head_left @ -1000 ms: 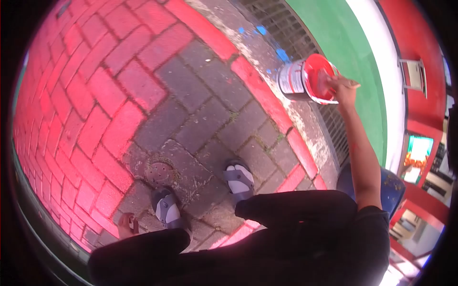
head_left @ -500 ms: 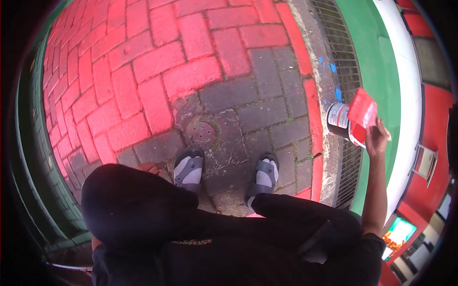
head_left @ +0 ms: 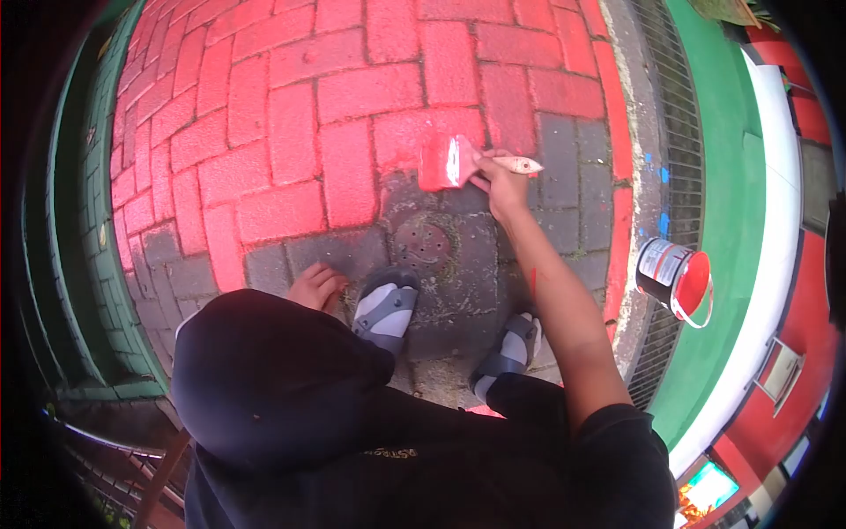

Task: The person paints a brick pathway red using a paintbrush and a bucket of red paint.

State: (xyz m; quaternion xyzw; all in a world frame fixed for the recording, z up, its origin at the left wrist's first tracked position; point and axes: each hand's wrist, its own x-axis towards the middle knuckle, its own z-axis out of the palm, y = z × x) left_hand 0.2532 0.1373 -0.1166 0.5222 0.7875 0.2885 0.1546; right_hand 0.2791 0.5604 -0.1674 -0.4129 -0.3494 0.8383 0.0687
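Note:
My right hand point(head_left: 506, 187) is closed round the pale wooden handle of a wide paintbrush point(head_left: 451, 164). Its red, wet bristles touch the paving where the painted bricks point(head_left: 357, 172) meet the dark grey bricks point(head_left: 557, 189). My left hand point(head_left: 317, 286) hangs past my knee, low over the grey bricks, with loosely bent fingers and nothing visible in it; part of it is hidden by the knee. To the right, a can of red paint point(head_left: 659, 267) with a black and white label stands by the drain grate, its wire handle hanging down.
My sandalled feet point(head_left: 386, 309) are on the unpainted paving, near a round perforated cover point(head_left: 423, 244). A metal drain grate point(head_left: 677, 132) runs along the right, beside a green-painted strip point(head_left: 727, 167). A green step point(head_left: 84, 291) borders the left.
My right hand has swung left from above the paint can, bringing the brush down onto the bricks. The left hand shows more past the knee. The view has shifted somewhat.

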